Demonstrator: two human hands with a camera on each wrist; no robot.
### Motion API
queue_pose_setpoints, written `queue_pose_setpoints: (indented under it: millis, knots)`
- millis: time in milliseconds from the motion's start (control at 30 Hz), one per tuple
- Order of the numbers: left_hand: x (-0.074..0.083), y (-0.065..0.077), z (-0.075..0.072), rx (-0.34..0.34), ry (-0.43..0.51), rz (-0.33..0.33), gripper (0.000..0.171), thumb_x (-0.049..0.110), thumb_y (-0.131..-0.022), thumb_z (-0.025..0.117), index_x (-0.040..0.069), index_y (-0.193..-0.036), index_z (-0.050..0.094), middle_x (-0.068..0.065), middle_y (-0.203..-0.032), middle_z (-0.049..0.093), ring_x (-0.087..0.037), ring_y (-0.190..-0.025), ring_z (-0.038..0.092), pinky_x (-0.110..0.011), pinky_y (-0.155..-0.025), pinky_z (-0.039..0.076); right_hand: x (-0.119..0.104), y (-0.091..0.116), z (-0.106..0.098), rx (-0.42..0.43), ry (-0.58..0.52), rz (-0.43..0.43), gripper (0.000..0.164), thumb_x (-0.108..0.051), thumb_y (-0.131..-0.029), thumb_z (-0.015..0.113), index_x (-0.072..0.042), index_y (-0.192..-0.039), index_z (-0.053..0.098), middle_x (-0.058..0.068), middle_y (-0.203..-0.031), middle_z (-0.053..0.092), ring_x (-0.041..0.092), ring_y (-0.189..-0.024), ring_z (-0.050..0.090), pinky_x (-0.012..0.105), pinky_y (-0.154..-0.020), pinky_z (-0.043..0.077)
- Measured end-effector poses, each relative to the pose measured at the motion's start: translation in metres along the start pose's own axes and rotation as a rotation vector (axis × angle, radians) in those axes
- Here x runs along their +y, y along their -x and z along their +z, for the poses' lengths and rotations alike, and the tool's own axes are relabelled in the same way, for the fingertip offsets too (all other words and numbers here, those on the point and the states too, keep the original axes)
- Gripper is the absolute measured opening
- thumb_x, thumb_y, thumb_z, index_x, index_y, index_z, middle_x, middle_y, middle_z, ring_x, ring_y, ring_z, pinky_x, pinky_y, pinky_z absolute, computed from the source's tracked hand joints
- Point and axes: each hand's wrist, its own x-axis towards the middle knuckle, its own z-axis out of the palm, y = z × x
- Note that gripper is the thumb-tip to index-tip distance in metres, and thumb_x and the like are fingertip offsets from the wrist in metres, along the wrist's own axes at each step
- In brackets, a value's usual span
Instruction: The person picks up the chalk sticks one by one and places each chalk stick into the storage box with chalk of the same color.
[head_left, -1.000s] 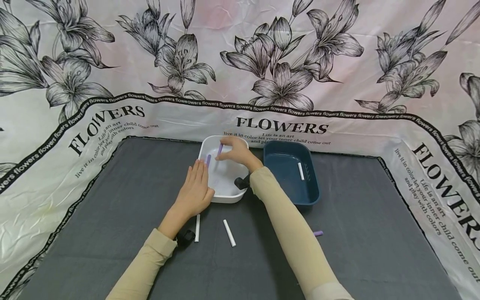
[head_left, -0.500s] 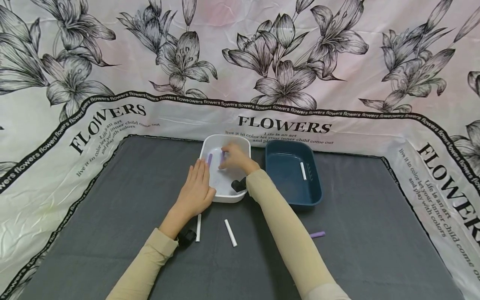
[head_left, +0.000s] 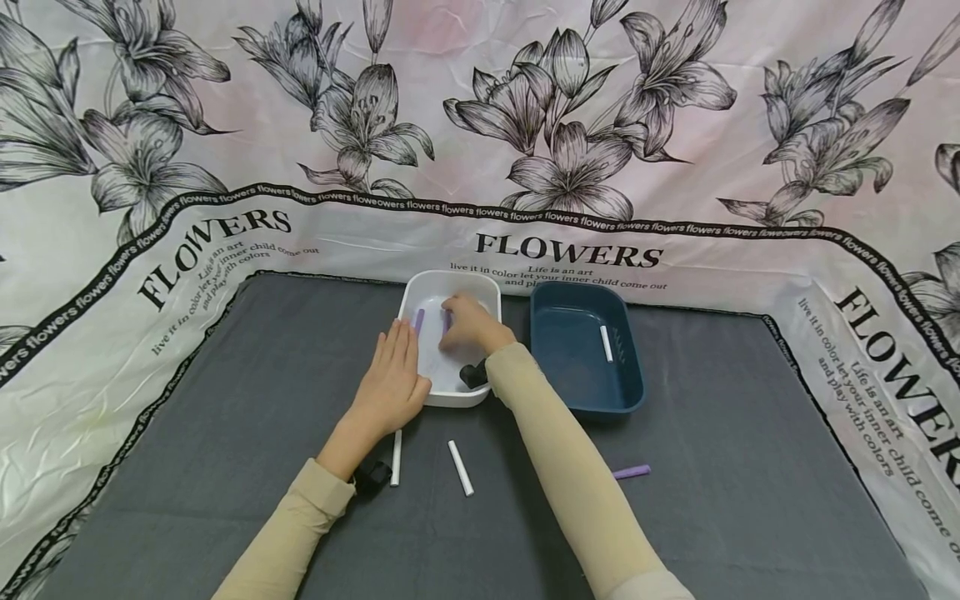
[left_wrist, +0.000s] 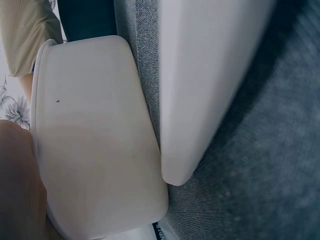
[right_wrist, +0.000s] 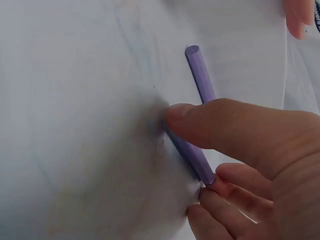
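Note:
Inside the white tray (head_left: 455,398), my right hand (head_left: 471,323) pinches a purple chalk stick (right_wrist: 196,159) between thumb and fingers, low against the tray floor. Another purple chalk stick (head_left: 419,322) lies in the same tray to its left; in the right wrist view this chalk is partly behind the thumb. My left hand (head_left: 390,379) rests over the tray's left rim with straight fingers and holds nothing. The left wrist view shows the tray's outer wall (left_wrist: 100,135) beside that hand, with a white chalk stick (left_wrist: 200,90) very close to the camera.
A dark blue tray (head_left: 585,400) stands to the right, with one white chalk stick (head_left: 606,343) in it. On the grey cloth lie another white chalk stick (head_left: 461,468) in front and a purple chalk stick (head_left: 632,472) by the right forearm. A flower-printed sheet (head_left: 570,158) rises behind.
My right hand has moved down and slightly nearer within the white tray, bringing the purple chalk lower, beside the other one. The left hand has stayed at the rim.

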Motion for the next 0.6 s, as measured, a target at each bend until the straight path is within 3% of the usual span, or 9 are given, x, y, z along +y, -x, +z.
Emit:
queue_pose_setpoints:
  millis: [600]
  knots:
    - [-0.0006,0.0005,-0.0007,-0.022,-0.005,-0.007,0.073,0.019,-0.093,0.046,-0.018,-0.15,0.017,-0.033,-0.159,0.011,-0.041,-0.15,0.005,-0.052,-0.12,0.006,-0.0043,0.0044,-0.0025,-0.075,0.022,-0.007,0.086,-0.019,-0.079,0.08,0.0,-0.151,0.037,0.017,-0.146,0.039,0.028,-0.13,0.044,0.037,-0.112,0.034]
